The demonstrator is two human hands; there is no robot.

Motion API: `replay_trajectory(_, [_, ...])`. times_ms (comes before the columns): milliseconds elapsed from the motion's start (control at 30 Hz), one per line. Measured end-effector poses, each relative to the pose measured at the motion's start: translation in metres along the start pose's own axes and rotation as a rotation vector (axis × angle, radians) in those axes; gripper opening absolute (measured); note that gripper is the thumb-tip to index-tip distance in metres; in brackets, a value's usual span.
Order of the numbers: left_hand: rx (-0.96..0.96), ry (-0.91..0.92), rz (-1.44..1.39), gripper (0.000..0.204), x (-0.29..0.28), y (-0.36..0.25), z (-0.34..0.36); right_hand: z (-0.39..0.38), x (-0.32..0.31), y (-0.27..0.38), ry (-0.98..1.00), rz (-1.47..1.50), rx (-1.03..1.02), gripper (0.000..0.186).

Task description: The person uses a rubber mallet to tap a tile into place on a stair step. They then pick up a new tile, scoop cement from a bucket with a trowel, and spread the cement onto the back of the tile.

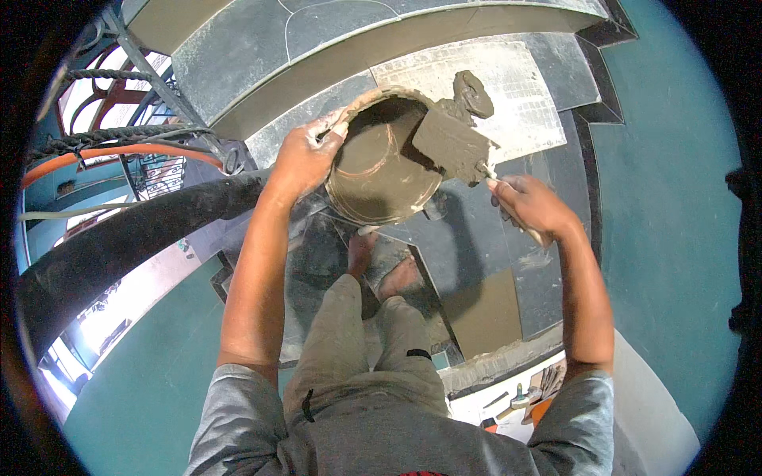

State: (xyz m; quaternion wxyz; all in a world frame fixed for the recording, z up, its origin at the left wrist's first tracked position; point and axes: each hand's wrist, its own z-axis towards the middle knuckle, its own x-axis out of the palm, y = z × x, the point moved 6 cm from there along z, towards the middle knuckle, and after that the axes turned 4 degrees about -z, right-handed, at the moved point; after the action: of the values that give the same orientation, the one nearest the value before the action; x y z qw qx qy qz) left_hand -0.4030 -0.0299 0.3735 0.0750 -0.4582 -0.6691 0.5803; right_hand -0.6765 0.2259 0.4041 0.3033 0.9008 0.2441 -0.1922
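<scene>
Feed: I watch from a distance through the head camera.
Left hand (pixel 305 159): fingers closed over the left rim of the bucket, gripping it.
Bucket (pixel 365 186): round, smeared with grey mortar, mouth turned up toward me; it overlaps the near left corner of the white sheet. I cannot tell whether its base touches the step.
Right hand (pixel 530 205): closed around the trowel handle.
Trowel (pixel 456 147): blade coated in wet mortar, at the bucket's right rim; contact with the rim I cannot tell.
Mortar lump (pixel 475 95): over the middle of the white sheet, just beyond the blade; whether the two join is unclear.
White sheet (pixel 528 103): patterned, near the right end of the dark step (pixel 559 71), below the pale riser (pixel 333 83).
Feet (pixel 399 278): bare, below the bucket.
Railing side: thick black tube (pixel 135 230) on the left, an orange pipe (pixel 127 151) beyond it.
Ledge: white board (pixel 468 406) at lower right, brush (pixel 520 397) on it.
</scene>
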Motion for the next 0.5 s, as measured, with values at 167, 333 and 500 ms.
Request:
replay_trajectory(167, [-0.022,0.025,0.158,0.040,0.022,-0.013,-0.008,0.017,-0.008,0.027,-0.045,-0.423,0.043,0.055])
replay_trajectory(333, [0.065,0.006,0.208,0.037,0.039,-0.026,-0.016,0.017,-0.021,0.054,-0.137,-0.628,-0.028,0.048])
replay_trajectory(500, [0.043,0.018,0.181,0.037,0.039,-0.022,-0.019,0.004,-0.034,0.072,-0.175,-0.688,-0.038,0.045])
